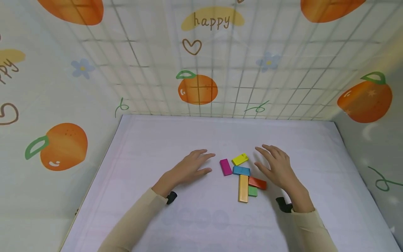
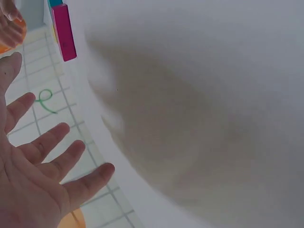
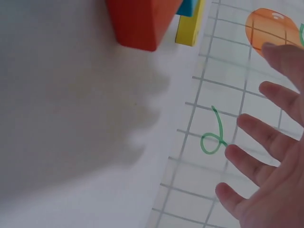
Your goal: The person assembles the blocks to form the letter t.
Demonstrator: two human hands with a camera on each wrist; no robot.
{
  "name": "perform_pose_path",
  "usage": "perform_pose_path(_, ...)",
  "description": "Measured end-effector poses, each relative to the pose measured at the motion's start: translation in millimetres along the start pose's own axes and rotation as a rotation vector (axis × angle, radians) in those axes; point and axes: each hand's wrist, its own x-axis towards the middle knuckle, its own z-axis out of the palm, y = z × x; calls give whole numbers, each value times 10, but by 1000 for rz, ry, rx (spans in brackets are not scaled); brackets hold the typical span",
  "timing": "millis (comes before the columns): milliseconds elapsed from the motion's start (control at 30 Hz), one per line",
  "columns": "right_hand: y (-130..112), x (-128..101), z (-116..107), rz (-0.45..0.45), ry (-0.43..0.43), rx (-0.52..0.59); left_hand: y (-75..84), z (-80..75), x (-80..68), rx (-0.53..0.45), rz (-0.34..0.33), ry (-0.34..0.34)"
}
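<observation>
Just right of the left hand point(image 1: 189, 168), its fingers released, lies the magenta block point(image 1: 225, 167), probably light, stiff and slick, best pinched across its long sides. Rightward on the counter point(image 1: 163, 136) come the yellow block point(image 1: 240, 159), tan block point(image 1: 243, 189) and red block point(image 1: 257, 182), then the right hand point(image 1: 277, 166), fingers empty.

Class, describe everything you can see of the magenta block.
The magenta block is a slightly glossy oblong with straight edges, perhaps painted wood or plastic. It lies flat on the pale tabletop, slightly askew, just left of the blue block; whether their edges touch is unclear. The left hand is near but not touching it.
</observation>
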Motion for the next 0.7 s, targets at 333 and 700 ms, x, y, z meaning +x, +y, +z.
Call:
perform_pose_path(333,20,152,113,-13,-83,109,82,72,243,3,-9,-66)
perform_pose_path(700,58,306,259,-30,-195,224,175,191,459,102,30,-110)
